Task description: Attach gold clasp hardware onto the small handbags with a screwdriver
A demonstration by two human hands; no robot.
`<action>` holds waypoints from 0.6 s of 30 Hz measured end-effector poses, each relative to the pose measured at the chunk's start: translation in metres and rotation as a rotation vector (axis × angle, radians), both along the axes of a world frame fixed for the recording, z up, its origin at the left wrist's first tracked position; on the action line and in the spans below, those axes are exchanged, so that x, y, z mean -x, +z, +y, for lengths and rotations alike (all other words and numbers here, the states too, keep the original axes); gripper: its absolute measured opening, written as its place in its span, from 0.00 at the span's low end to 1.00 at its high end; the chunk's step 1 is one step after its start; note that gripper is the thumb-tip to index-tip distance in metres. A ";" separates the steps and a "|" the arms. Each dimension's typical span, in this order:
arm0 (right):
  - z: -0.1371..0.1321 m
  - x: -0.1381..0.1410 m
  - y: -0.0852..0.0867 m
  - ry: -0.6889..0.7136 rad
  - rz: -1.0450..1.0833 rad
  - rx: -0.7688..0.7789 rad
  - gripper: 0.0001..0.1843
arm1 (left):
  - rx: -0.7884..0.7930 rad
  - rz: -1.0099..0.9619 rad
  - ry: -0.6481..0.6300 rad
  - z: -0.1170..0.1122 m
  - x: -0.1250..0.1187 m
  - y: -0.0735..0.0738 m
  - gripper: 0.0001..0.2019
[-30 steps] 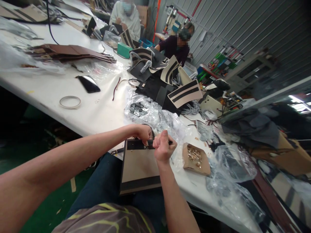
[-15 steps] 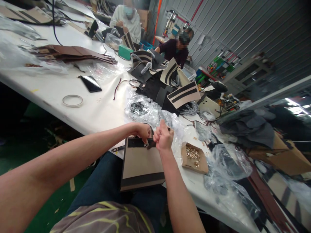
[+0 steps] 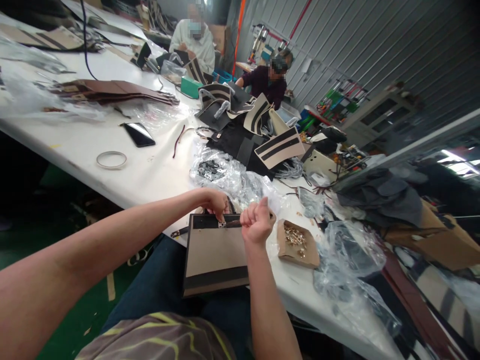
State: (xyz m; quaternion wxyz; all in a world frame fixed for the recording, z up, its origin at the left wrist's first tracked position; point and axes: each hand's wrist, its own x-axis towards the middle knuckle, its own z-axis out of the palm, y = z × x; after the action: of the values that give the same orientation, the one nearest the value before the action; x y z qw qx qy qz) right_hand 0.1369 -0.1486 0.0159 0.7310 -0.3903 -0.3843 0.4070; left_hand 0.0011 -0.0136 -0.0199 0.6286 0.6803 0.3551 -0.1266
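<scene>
A beige and black handbag (image 3: 215,252) leans on my lap against the table edge. My left hand (image 3: 218,204) is closed at its top edge, the fingers bent down beside a small metal clasp (image 3: 222,225). From the clasp a narrow dark strap (image 3: 234,222) runs to my right hand (image 3: 257,221). That hand is a fist with the thumb uppermost, at the bag's upper right corner; what lies inside the fist is mostly hidden. Another strap (image 3: 181,231) with a metal end sticks out at the bag's left side.
A cardboard tray (image 3: 313,259) of gold-coloured metal parts stands right of my hands. Beyond the bag lie plastic bags (image 3: 240,187) with small dark parts and a heap of bag panels (image 3: 279,147). A phone (image 3: 138,134) and a ring (image 3: 111,160) lie left. Two people sit across the table.
My right hand has moved slightly right and down, away from the left hand. The dark strap between clasp and fist now shows. My left hand has shifted a little left.
</scene>
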 end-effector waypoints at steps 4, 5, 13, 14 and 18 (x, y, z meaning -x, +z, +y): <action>-0.007 0.017 -0.004 -0.014 -0.079 -0.020 0.41 | 0.008 -0.030 0.017 0.001 0.001 -0.006 0.17; -0.007 0.020 -0.006 -0.024 -0.099 -0.022 0.40 | 0.008 -0.037 0.019 0.002 0.001 -0.008 0.17; -0.008 0.026 -0.017 -0.101 -0.169 0.061 0.39 | 0.003 -0.072 -0.008 0.002 0.005 -0.005 0.17; -0.004 0.023 -0.015 -0.078 -0.130 0.069 0.40 | 0.009 -0.071 -0.018 0.002 0.005 -0.004 0.18; 0.020 0.007 0.004 -0.020 -0.024 0.153 0.41 | 0.052 -0.069 -0.060 0.002 0.008 -0.001 0.19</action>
State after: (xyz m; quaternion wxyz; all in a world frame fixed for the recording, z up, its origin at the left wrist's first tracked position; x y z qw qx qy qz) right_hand 0.1298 -0.1284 0.0203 0.6985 -0.4537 -0.3571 0.4228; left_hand -0.0064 -0.0112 -0.0206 0.6539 0.6778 0.3094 -0.1309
